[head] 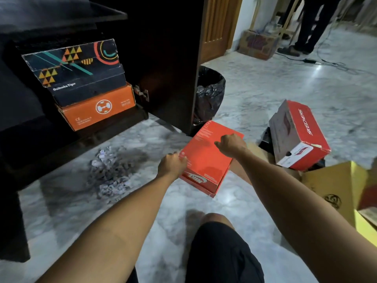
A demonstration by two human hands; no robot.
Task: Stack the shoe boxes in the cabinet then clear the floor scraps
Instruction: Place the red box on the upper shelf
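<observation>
- Near the frame's centre, the red Nike box (208,158) lies flat on the marble floor (265,88), both hands curled on it.
- Left hand (172,163) grips the near-left corner; right hand (231,142) grips the far-right edge, opposite holds that probably ready a level lift.
- At 10 o'clock, the cabinet (169,58) holds a patterned box (71,60) stacked on an orange box (98,108); space above suits another.
- At 3 o'clock, a Skechers box (299,135) sits tilted on clutter.
- At 8 o'clock, paper scraps (111,170) litter the floor; a lined bin (210,92) stands beside the cabinet.
</observation>
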